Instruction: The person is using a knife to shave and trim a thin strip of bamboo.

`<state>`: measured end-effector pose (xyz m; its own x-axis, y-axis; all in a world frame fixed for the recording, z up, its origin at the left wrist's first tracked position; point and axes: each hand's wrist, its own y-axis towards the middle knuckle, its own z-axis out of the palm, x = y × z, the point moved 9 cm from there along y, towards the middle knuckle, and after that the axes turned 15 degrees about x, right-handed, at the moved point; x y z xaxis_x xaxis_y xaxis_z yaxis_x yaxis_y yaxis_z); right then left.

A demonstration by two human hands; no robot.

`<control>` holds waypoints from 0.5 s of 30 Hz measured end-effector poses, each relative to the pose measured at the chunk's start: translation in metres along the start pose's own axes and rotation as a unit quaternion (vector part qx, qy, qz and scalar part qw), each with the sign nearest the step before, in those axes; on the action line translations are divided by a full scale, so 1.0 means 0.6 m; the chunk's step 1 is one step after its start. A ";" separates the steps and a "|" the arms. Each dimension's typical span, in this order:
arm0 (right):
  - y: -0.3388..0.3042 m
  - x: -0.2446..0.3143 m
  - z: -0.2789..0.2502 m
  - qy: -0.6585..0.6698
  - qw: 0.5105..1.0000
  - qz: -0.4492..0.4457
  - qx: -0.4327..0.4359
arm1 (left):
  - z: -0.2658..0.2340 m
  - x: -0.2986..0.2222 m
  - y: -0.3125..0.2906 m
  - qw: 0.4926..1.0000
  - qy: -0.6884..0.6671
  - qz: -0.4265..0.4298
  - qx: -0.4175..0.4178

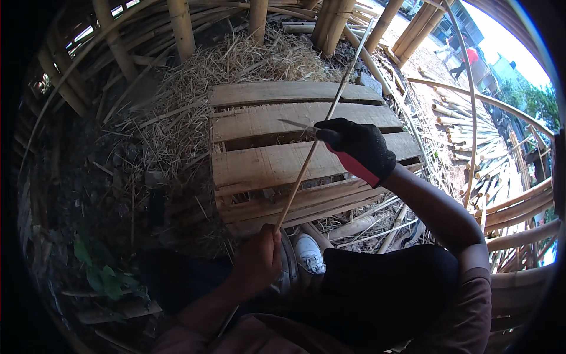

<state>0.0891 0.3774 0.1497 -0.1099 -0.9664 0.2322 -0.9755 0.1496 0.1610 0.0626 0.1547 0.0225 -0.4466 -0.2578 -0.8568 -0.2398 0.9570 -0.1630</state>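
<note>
One slender stick [300,177] slants away from bare left hand [259,255], closed tight round its lower part, past gloved right hand [358,148] gripping knife [295,124], blade pointing left; slatted wooden platform [253,167] lies beneath.

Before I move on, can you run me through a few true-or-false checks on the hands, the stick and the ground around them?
1. The right hand holds a knife. True.
2. The left hand wears a glove. False: it is bare; the black-and-red glove is on the right.
3. The left hand grips a thin bamboo stick. True.
4. The knife blade points to the right of the picture. False: its tip points left.
5. Straw lies beside the slatted wooden pallet. True.
6. The laced shoe is red. False: it is white.
</note>
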 end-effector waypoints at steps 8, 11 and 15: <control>0.022 0.000 0.028 -0.189 0.963 -0.151 0.118 | -0.006 0.011 -0.009 0.998 -0.065 0.022 0.005; 0.035 -0.001 0.000 -0.234 0.961 -0.143 0.039 | -0.029 0.028 -0.023 0.986 -0.157 0.040 -0.043; 0.058 -0.047 -0.065 -0.239 0.965 -0.110 -0.006 | -0.043 0.078 -0.042 0.985 -0.138 -0.062 0.082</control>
<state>0.0655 0.4181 0.1862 0.0213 -0.9608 -0.2765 -0.9835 -0.0699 0.1671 0.0258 0.1149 -0.0011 -0.1659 -0.3497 -0.9221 -0.1254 0.9349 -0.3320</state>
